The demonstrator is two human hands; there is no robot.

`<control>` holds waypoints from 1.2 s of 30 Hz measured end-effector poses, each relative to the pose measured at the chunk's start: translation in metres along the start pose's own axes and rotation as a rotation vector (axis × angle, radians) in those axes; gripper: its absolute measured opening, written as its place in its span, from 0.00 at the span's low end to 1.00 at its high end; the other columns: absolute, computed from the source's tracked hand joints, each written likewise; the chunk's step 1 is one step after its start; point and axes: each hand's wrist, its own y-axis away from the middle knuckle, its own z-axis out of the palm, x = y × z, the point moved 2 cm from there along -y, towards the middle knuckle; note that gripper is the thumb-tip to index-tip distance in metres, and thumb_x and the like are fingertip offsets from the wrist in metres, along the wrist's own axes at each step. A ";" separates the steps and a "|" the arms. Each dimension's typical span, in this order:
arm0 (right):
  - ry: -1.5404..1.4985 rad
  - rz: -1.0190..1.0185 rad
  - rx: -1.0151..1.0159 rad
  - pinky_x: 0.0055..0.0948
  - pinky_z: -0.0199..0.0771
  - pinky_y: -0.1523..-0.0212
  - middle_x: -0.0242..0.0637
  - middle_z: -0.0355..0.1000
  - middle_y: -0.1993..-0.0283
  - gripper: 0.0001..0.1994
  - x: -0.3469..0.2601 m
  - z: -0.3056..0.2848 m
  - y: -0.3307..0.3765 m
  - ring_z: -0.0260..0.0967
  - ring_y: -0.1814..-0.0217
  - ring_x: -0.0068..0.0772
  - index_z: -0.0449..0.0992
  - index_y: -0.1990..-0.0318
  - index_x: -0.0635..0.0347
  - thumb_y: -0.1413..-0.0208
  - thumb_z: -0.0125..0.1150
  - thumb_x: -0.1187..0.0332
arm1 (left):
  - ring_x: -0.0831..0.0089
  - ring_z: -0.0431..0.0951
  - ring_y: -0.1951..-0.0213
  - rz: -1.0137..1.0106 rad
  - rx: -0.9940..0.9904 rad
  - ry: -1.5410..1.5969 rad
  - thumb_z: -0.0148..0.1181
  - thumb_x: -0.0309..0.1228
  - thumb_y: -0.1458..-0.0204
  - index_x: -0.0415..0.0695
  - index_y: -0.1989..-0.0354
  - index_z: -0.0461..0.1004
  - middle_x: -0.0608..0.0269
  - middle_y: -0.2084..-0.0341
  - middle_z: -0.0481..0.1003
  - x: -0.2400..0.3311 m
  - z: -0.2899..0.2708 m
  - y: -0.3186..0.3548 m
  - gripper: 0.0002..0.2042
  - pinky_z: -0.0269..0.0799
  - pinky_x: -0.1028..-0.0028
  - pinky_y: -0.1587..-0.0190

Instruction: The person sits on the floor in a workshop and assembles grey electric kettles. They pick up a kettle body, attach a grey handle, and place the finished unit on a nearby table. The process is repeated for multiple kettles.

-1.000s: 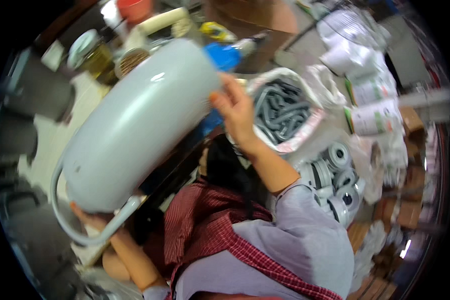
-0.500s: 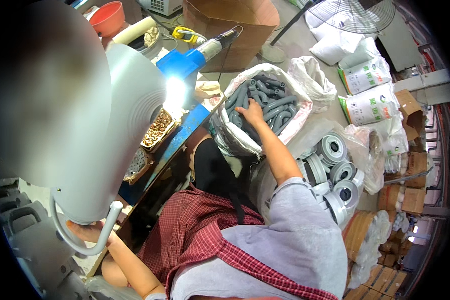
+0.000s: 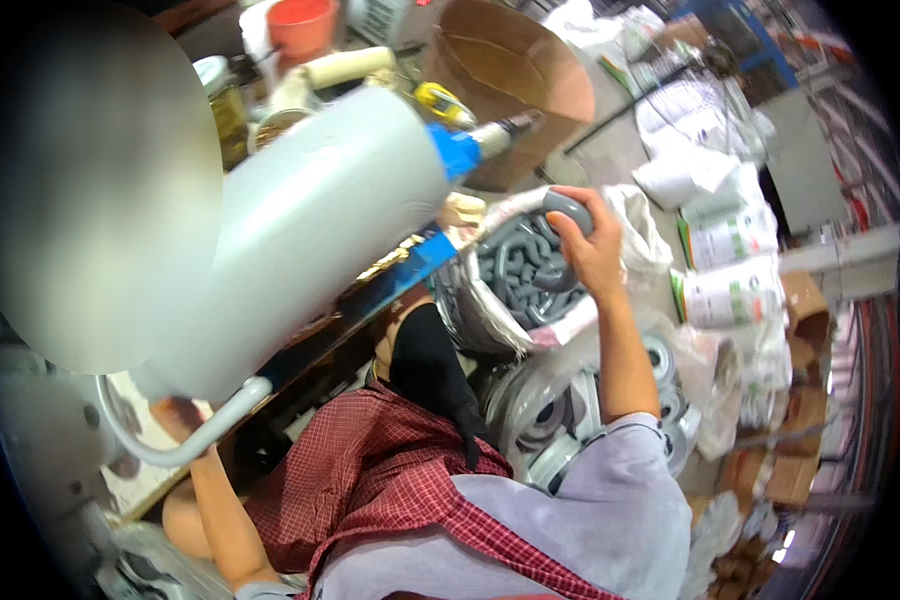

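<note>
My right hand [image 3: 595,245] is raised over a white woven sack [image 3: 502,318], closed round a curved grey plastic tube [image 3: 568,211]. Many more curved grey tubes [image 3: 520,262] lie heaped inside the sack. On the left, my left hand [image 3: 175,418] is beneath a big grey rounded housing [image 3: 300,200], next to its curved handle [image 3: 205,437]. The housing and handle hide most of its fingers, so I cannot tell what it touches. A blurred pale shape covers the far left of the view.
A blue bench edge [image 3: 430,255] runs beside my knee. Round grey parts in clear plastic [image 3: 550,410] lie right of my lap. Beyond are a brown carton [image 3: 510,60], a red bowl [image 3: 302,27], a blue tool with a metal end [image 3: 457,152] and white bags [image 3: 735,235].
My right hand has come up out of the sack with a curved grey tube. The view has shifted, and the grey housing hides more of the bench. My left hand stays beside the handle.
</note>
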 end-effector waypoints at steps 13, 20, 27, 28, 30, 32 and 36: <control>0.268 -1.055 -0.697 0.32 0.74 0.69 0.40 0.73 0.66 0.19 -0.288 0.125 -0.029 0.75 0.68 0.41 0.73 0.56 0.61 0.55 0.71 0.67 | 0.55 0.75 0.59 0.561 -0.303 -0.663 0.67 0.50 0.58 0.41 0.64 0.78 0.56 0.65 0.78 0.073 0.075 -0.015 0.23 0.55 0.54 0.44; 0.410 -1.075 -0.922 0.35 0.73 0.69 0.41 0.75 0.67 0.15 -0.315 0.191 -0.024 0.75 0.68 0.44 0.72 0.58 0.58 0.50 0.67 0.62 | 0.58 0.76 0.58 0.652 -0.372 -0.706 0.67 0.46 0.56 0.41 0.57 0.76 0.55 0.65 0.78 0.086 0.079 -0.014 0.23 0.54 0.57 0.46; 0.406 -1.022 -0.974 0.34 0.73 0.67 0.41 0.75 0.69 0.15 -0.317 0.200 -0.026 0.75 0.68 0.43 0.73 0.60 0.59 0.51 0.68 0.63 | 0.58 0.76 0.59 0.712 -0.358 -0.710 0.66 0.48 0.55 0.37 0.53 0.73 0.54 0.64 0.78 0.076 0.079 -0.019 0.28 0.55 0.57 0.47; 0.406 -1.013 -0.980 0.33 0.73 0.67 0.41 0.75 0.69 0.15 -0.316 0.202 -0.027 0.75 0.68 0.42 0.73 0.60 0.59 0.52 0.68 0.63 | 0.58 0.76 0.59 0.702 -0.351 -0.719 0.66 0.48 0.56 0.37 0.54 0.73 0.54 0.65 0.78 0.076 0.079 -0.018 0.28 0.55 0.56 0.47; 0.402 -1.033 -0.978 0.33 0.73 0.67 0.41 0.75 0.70 0.15 -0.316 0.204 -0.030 0.75 0.69 0.42 0.73 0.60 0.59 0.52 0.69 0.63 | 0.57 0.76 0.59 0.681 -0.335 -0.736 0.67 0.48 0.56 0.37 0.56 0.74 0.54 0.65 0.78 0.081 0.079 -0.017 0.27 0.55 0.56 0.47; 0.392 -1.025 -0.980 0.33 0.73 0.68 0.40 0.74 0.70 0.15 -0.312 0.203 -0.029 0.75 0.69 0.42 0.74 0.60 0.58 0.51 0.69 0.62 | 0.57 0.76 0.60 0.685 -0.340 -0.697 0.67 0.48 0.56 0.38 0.58 0.75 0.54 0.66 0.77 0.084 0.080 -0.018 0.26 0.55 0.55 0.47; 0.386 -1.000 -1.004 0.33 0.73 0.70 0.41 0.74 0.72 0.15 -0.311 0.205 -0.028 0.75 0.70 0.42 0.73 0.60 0.58 0.51 0.68 0.62 | 0.56 0.76 0.61 0.697 -0.341 -0.685 0.68 0.48 0.57 0.38 0.62 0.76 0.54 0.66 0.77 0.081 0.077 -0.016 0.24 0.55 0.53 0.48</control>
